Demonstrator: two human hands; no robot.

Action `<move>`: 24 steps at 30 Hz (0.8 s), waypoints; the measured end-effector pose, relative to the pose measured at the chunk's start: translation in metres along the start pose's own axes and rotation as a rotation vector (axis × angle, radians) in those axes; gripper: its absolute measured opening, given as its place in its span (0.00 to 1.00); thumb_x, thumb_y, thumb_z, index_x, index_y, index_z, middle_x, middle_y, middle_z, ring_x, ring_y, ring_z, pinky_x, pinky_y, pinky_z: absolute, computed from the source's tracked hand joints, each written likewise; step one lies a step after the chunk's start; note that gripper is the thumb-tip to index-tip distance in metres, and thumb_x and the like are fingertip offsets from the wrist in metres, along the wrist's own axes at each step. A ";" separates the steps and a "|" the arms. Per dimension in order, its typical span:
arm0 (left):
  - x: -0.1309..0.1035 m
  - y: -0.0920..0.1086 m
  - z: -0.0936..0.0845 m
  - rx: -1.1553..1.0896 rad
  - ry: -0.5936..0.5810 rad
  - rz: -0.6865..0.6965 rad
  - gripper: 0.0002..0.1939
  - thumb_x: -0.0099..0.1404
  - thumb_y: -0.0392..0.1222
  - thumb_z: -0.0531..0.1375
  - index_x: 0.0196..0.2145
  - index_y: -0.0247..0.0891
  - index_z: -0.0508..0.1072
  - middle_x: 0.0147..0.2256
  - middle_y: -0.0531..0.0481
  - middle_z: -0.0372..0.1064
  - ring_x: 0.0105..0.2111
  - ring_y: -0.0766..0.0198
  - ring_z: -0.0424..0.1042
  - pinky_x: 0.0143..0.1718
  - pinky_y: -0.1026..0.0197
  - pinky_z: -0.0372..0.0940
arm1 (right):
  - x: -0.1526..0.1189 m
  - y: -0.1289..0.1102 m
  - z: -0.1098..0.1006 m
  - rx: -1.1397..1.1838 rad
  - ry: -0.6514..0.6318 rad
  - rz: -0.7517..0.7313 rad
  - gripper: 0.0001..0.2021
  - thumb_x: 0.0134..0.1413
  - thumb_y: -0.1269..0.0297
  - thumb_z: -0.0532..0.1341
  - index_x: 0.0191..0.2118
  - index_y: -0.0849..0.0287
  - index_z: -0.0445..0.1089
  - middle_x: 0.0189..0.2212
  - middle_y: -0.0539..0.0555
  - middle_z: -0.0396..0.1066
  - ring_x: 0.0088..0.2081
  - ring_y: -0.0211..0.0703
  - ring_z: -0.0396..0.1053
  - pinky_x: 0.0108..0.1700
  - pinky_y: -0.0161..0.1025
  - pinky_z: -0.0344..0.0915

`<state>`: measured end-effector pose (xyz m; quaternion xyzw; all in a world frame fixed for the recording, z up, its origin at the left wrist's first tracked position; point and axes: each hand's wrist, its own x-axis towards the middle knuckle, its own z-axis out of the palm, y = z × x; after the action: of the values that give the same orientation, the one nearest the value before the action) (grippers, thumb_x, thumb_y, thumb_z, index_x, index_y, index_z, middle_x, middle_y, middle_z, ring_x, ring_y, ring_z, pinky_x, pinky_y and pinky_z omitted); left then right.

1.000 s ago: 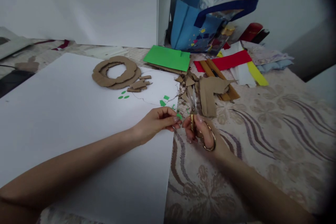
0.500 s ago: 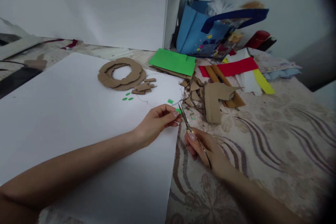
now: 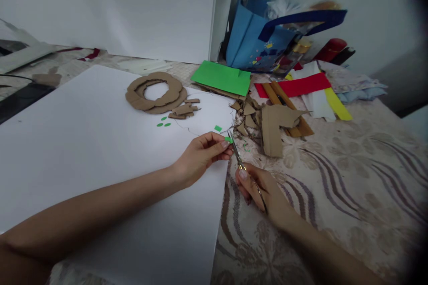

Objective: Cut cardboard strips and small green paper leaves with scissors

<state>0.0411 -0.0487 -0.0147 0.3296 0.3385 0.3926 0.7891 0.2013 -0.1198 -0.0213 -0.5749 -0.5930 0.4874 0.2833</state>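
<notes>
Between the thumb and fingers of my left hand (image 3: 209,153) is a small green paper piece (image 3: 228,140). My right hand (image 3: 259,189) is closed on the handles of metal scissors (image 3: 236,151), whose blades are slightly apart beside the green piece. Beyond my left hand, a green paper square (image 3: 218,128) lies on the white sheet (image 3: 133,213). Several small green ovals (image 3: 163,119) lie farther left, near the brown cardboard rings (image 3: 133,91). Short cardboard strips (image 3: 183,110) are next to the rings, by a pencil-drawn wavy outline.
Green paper sheets (image 3: 222,78) lie at the back. Cardboard scraps (image 3: 271,129) and brown wooden-looking strips (image 3: 301,128) are to the right, near red (image 3: 307,84) and yellow strips (image 3: 337,104). A blue bag (image 3: 247,38) stands behind them on the patterned cloth (image 3: 341,187).
The view has shifted slightly. The green piece in my left hand appears at a slightly different angle beside the scissor blades. Both hands keep their holds.
</notes>
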 end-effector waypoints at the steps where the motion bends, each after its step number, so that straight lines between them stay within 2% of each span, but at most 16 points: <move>1: 0.000 0.000 0.000 -0.001 0.001 0.000 0.04 0.59 0.34 0.62 0.29 0.32 0.69 0.27 0.51 0.70 0.29 0.70 0.69 0.36 0.65 0.62 | 0.000 0.000 0.000 0.011 -0.007 0.007 0.22 0.57 0.43 0.51 0.22 0.56 0.53 0.16 0.44 0.52 0.19 0.34 0.52 0.22 0.34 0.48; 15: -0.001 -0.002 0.002 -0.019 0.025 0.006 0.04 0.58 0.33 0.62 0.28 0.32 0.69 0.27 0.51 0.70 0.28 0.71 0.69 0.35 0.65 0.63 | 0.001 0.001 0.000 -0.028 -0.002 -0.015 0.23 0.59 0.43 0.48 0.22 0.56 0.53 0.16 0.44 0.52 0.19 0.34 0.52 0.22 0.34 0.48; 24: 0.001 -0.004 -0.001 -0.016 0.008 0.015 0.04 0.58 0.35 0.63 0.29 0.32 0.70 0.28 0.51 0.70 0.29 0.71 0.69 0.37 0.65 0.63 | 0.001 0.002 -0.001 -0.005 -0.007 -0.006 0.22 0.58 0.45 0.51 0.23 0.56 0.54 0.16 0.44 0.52 0.19 0.34 0.52 0.22 0.33 0.50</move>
<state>0.0423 -0.0494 -0.0183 0.3241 0.3359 0.4024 0.7875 0.2026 -0.1188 -0.0230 -0.5721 -0.5970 0.4869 0.2815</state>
